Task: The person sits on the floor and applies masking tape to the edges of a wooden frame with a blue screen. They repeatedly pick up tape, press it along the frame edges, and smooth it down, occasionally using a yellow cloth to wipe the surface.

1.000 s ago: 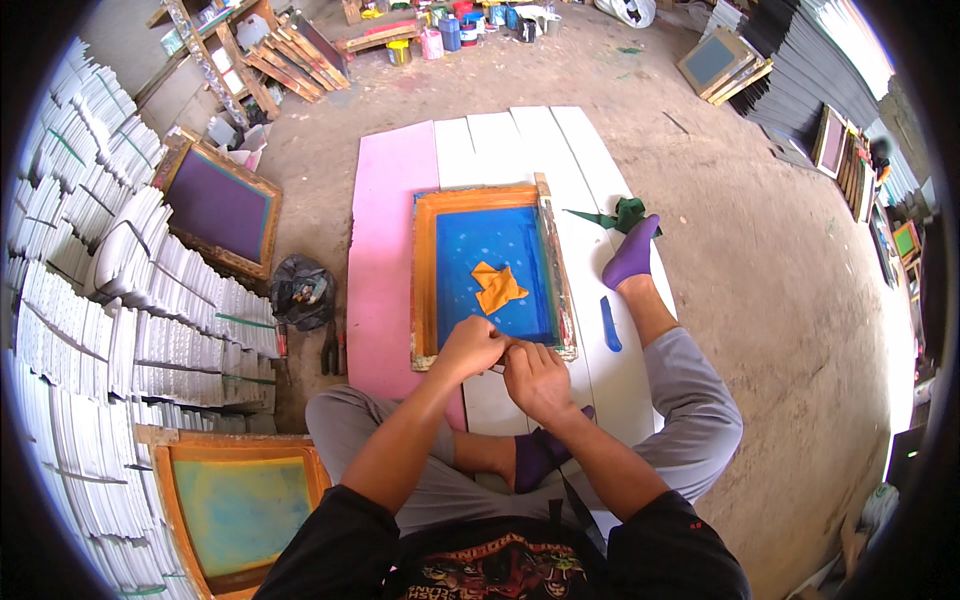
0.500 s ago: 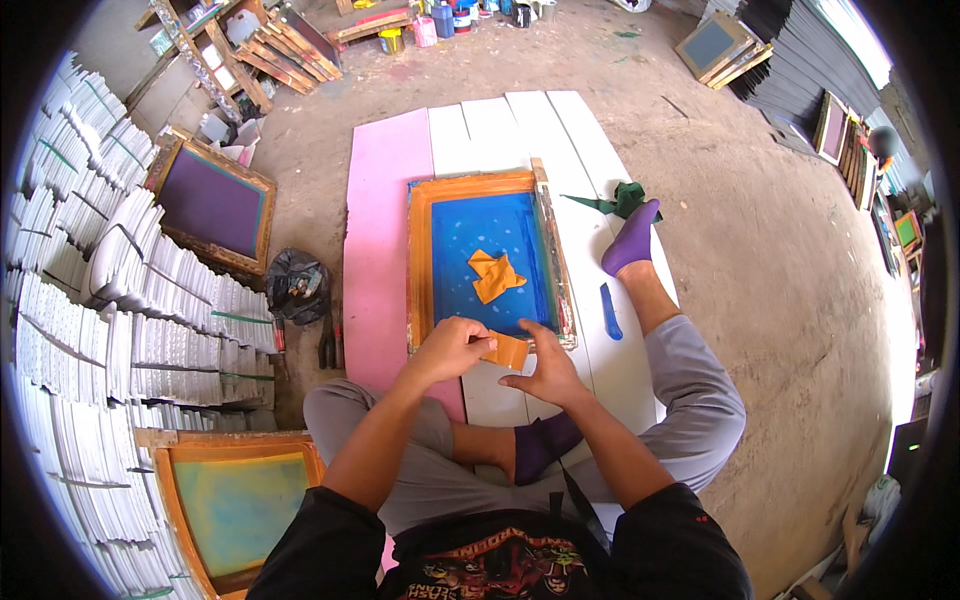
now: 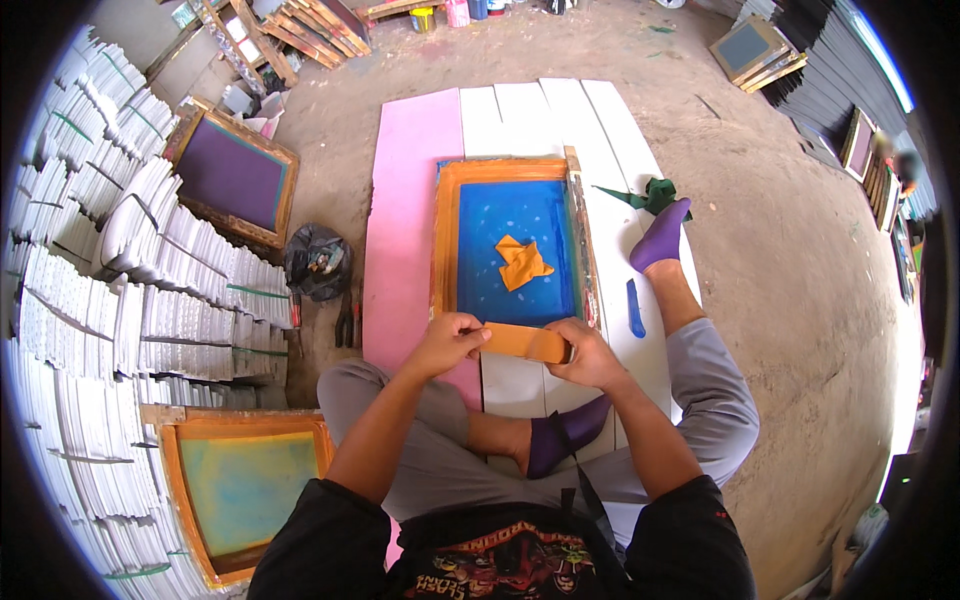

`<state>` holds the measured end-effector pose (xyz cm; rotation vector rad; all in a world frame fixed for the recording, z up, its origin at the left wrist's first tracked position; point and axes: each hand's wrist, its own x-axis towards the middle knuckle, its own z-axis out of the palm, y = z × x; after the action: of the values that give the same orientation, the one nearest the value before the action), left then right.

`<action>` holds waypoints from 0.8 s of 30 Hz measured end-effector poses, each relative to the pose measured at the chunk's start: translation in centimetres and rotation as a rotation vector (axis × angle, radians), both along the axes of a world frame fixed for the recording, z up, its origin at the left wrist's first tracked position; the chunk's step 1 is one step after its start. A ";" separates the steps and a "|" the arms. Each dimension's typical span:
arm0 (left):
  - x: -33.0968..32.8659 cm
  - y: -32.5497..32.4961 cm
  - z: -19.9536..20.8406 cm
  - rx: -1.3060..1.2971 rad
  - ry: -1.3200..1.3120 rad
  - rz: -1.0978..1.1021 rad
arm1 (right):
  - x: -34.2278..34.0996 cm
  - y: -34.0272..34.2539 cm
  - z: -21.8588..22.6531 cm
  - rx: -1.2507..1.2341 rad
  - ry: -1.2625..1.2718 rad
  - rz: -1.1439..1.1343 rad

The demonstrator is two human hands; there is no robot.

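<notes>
Between my two hands stretches a strip of brown packing tape [image 3: 510, 340], held level above the near edge of a screen-printing frame. My left hand [image 3: 438, 346] pinches one end of it between thumb and fingers. At the other end my right hand [image 3: 592, 356] is closed around what looks like the tape roll, mostly hidden by the fingers. The wooden screen frame [image 3: 447, 235] lies flat with blue mesh [image 3: 492, 212] marked by pale spots. A crumpled orange cloth [image 3: 522, 264] rests on that mesh.
White and pink boards [image 3: 415, 200] lie under the frame. A blue flat tool [image 3: 635, 308] and dark green cloth [image 3: 660, 194] lie to the right near my foot. Left are pliers [image 3: 346, 325], a black bag [image 3: 318, 262], stacked white sheets [image 3: 185, 335] and another screen [image 3: 250, 490].
My hands have moved apart, and a longer length of tape now spans them. My right hand's fingers have closed around its end. The whole view has shifted slightly.
</notes>
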<state>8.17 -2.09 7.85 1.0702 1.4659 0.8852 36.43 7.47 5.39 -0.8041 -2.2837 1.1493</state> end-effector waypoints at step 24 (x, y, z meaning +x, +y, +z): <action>-7.9 -3.6 -8.0 -0.253 -0.049 0.129 | 10.3 7.7 2.7 -0.037 -0.231 0.004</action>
<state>0.31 -5.73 -0.15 0.7699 1.5714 0.7850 46.76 15.16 8.10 -0.9927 -2.4563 1.1552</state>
